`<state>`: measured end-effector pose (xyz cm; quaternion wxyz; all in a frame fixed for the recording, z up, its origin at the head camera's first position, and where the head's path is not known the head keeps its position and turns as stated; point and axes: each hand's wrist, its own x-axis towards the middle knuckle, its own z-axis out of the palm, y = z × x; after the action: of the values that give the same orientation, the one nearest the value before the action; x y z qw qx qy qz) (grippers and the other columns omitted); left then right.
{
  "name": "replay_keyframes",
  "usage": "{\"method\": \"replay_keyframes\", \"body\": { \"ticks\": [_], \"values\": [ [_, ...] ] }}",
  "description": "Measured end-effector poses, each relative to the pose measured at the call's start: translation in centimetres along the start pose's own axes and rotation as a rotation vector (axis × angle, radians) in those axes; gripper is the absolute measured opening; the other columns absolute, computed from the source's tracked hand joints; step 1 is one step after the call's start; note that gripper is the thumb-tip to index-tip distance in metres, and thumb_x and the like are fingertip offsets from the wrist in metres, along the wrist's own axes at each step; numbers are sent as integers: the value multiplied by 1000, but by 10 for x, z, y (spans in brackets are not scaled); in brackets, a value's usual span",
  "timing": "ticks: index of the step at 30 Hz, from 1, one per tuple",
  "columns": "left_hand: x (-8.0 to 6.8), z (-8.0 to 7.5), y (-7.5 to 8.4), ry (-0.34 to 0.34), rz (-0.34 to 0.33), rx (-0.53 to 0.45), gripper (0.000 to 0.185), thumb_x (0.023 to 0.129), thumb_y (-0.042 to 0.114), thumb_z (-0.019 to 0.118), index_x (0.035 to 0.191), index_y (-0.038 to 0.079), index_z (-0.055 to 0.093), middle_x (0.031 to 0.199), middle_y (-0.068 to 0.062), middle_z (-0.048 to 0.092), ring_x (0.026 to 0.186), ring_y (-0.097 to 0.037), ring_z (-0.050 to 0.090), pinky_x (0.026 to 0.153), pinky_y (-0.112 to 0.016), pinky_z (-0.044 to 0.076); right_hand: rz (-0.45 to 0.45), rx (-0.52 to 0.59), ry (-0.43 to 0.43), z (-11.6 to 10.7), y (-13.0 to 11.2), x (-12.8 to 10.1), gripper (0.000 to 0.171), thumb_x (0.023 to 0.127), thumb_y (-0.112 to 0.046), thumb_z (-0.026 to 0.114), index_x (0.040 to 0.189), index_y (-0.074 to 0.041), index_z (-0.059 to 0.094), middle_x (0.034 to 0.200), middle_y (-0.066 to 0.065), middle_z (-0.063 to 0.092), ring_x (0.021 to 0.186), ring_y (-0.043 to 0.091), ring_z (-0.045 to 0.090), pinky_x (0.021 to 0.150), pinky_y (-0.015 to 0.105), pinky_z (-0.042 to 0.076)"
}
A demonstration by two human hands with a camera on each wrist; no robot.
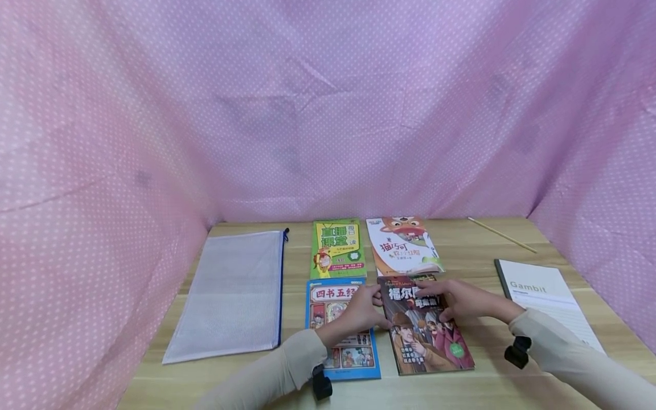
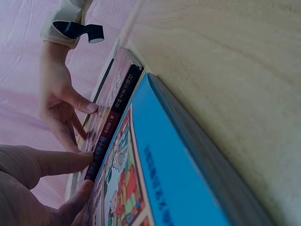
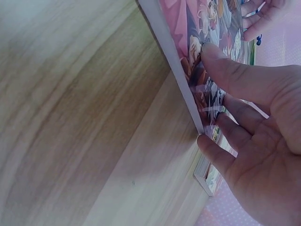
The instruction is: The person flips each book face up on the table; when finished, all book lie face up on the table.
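A dark comic-style book (image 1: 427,347) with a detective on its cover lies at the front, face up. My left hand (image 1: 361,310) is at its left edge, and in the left wrist view extended fingers (image 2: 66,161) touch the black spine. From the right, my right hand (image 1: 463,299) reaches over the upper cover; the right wrist view has its thumb (image 3: 235,75) on the cover and another fingertip at the page edge. Under my left hand and wrist lies a blue-bordered book (image 1: 353,373), partly hidden by them.
Behind are a green book (image 1: 338,239) and a white book (image 1: 400,250) with a cartoon animal. A mesh zip pouch (image 1: 230,296) lies left, a Gambit notebook (image 1: 548,296) right, and a thin stick (image 1: 502,234) at back right. Pink dotted cloth (image 1: 359,114) surrounds the wooden table.
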<state>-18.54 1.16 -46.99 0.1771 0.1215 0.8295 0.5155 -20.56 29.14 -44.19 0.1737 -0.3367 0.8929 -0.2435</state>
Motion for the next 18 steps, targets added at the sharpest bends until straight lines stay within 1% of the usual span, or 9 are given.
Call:
{"method": "replay_keyframes", "body": {
  "ticks": [4,7,9,13,15,18],
  "values": [
    [0,1,-1,10,-4,18,90,67,2,93,146,-4,50,118,-8,57,102,-17,60,86,-27,59,-5,-7,-2,2,1,0,59,82,-2,79,138,-11,64,155,26,45,140,55,40,106,66,44],
    [-1,1,0,16,-16,30,92,67,2,93,146,-6,48,118,-9,56,101,-17,59,84,-27,59,-8,-23,3,2,1,1,59,82,-2,80,138,-11,65,155,24,46,139,54,42,106,65,46],
    [-1,1,0,16,-17,38,89,67,2,93,145,-6,50,116,-9,56,100,-17,58,82,-27,58,-11,-29,5,2,1,2,59,81,-2,80,137,-11,65,154,24,46,139,53,43,105,64,46],
    [-1,1,1,19,-22,40,88,67,2,93,144,-6,51,115,-9,56,99,-17,57,81,-28,58,-12,-28,9,2,1,1,59,81,-2,80,137,-10,65,154,24,47,139,53,43,106,64,46],
    [-1,1,2,16,-23,39,89,68,3,93,145,-5,50,115,-8,56,99,-16,57,81,-27,58,-16,-27,12,1,0,1,59,80,-2,80,137,-9,65,153,25,47,138,53,43,105,65,46],
    [0,0,2,0,-6,45,82,68,3,92,141,-4,54,113,-7,57,98,-16,56,80,-27,57,-12,-18,13,1,0,0,59,80,-3,81,137,-9,65,153,26,47,138,54,43,106,66,45]
  ]
}}
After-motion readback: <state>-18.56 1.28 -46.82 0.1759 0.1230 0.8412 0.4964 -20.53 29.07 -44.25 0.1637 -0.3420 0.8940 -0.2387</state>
